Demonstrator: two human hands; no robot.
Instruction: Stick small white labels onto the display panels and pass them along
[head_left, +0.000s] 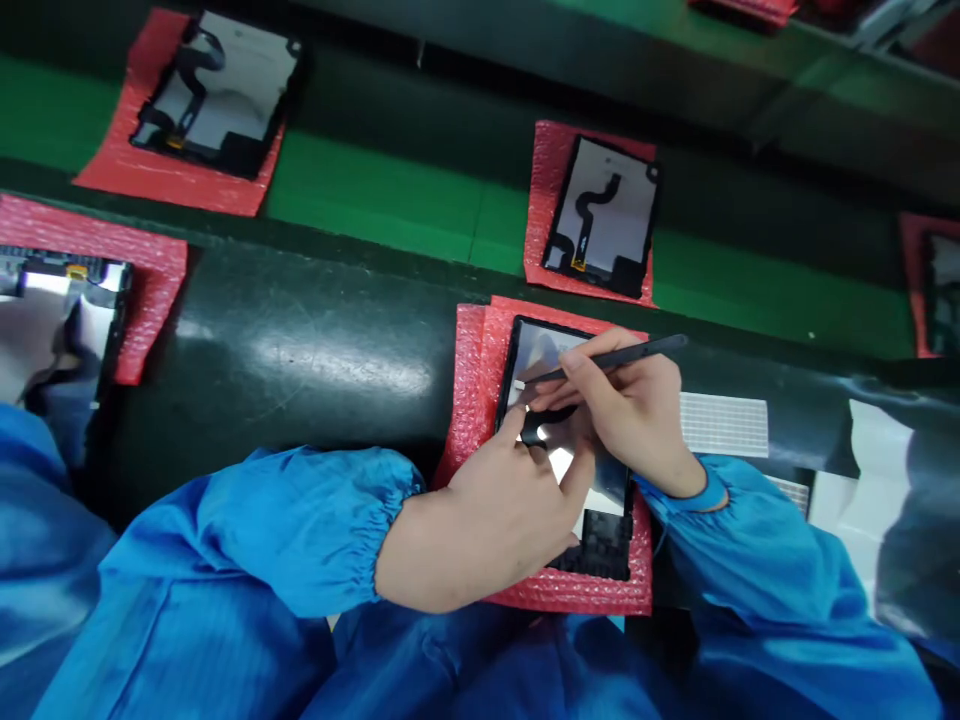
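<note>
Display panel (561, 462), black-edged and shiny-faced, is lying on red foam sheeting (469, 400) toward the lower middle of the view. The glossy dark counter (337, 365) is carrying both, and its smoothness could let the foam slide if a hand is pushing sideways. The panel is looking thin, so too much weight from the left hand (480, 510) could flex or smudge it. That hand's fingers are resting spread and bent over the panel; whether they are pinching anything beneath, I cannot tell. The right hand (637, 410) is holding a slim black tool (637, 352) like a pen, its grip pinching the shaft between thumb and fingers. A slip there could send the tip scratching across the panel, or knocking the small white tab (519, 385) askew.

At the left edge, a neighbouring panel (45, 350) is running out of view. The two hands are covering much of the first panel's middle, hiding whatever parts are lying there, and glare is whitening some of its surface. The tool's tip is appearing too fine to show whether it is touching the tab or sitting just beside it.
</note>
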